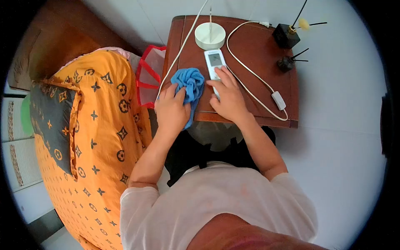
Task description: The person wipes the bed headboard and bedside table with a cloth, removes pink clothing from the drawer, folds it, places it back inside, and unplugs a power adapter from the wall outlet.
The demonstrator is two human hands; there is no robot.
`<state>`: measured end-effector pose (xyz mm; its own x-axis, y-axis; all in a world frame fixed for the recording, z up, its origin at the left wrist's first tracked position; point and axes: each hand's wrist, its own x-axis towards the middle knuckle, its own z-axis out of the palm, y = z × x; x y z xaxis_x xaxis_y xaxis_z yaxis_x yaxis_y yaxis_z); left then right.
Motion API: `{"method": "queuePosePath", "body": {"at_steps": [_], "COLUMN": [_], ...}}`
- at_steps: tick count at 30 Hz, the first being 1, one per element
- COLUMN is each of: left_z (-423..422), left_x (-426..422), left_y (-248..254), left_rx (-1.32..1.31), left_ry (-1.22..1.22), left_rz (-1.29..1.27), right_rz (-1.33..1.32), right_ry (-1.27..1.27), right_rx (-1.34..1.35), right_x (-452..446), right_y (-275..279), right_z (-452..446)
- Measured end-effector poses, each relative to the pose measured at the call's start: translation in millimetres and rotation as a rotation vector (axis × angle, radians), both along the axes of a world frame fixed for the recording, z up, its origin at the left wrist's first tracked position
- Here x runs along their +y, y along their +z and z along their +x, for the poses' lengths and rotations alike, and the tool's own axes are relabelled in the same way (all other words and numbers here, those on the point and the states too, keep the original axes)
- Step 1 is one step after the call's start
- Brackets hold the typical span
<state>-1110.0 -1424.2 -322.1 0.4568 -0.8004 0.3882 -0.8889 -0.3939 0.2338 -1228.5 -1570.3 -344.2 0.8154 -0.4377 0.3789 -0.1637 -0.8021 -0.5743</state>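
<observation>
A crumpled blue cloth [189, 81] lies at the left front of the brown tabletop [254, 54], part of it hanging over the front edge. My left hand [171, 109] is on the cloth, its fingers closed round the cloth's left side. To the right, a white remote control [215, 58] with a small grey display lies on the table, its top end pointing away from me. My right hand [228, 95] rests over the lower part of the remote, fingers on its face and right side, thumb at its left edge. The remote's lower buttons are hidden under the fingers.
Behind the remote stands a round white base [210, 36]. A white cable with an inline switch [278, 101] curves along the right. Two black bottles [286, 36] with sticks stand at the back right. Left are a red-edged bag [150, 74] and an orange patterned bed [104, 125].
</observation>
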Motion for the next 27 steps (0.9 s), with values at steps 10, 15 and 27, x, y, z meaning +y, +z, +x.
{"method": "queuePosePath", "body": {"at_steps": [10, 15, 27], "left_z": [48.4, 15.3, 33.6], "left_x": [-59.8, -7.1, -106.8], "left_y": [-0.4, -7.9, -5.2], "left_rx": [-0.023, -0.044, 0.034], "left_ry": [0.228, 0.171, 0.219], "left_rz": [0.136, 0.148, 0.313], "right_rz": [-0.106, -0.123, 0.045], "right_ry": [-0.232, -0.272, -0.151], "right_rx": [0.168, 0.118, 0.12], "right_x": [-28.4, -45.6, -130.7], "right_y": [-4.6, 16.9, 10.0], "right_z": [-48.5, -26.4, 97.6]}}
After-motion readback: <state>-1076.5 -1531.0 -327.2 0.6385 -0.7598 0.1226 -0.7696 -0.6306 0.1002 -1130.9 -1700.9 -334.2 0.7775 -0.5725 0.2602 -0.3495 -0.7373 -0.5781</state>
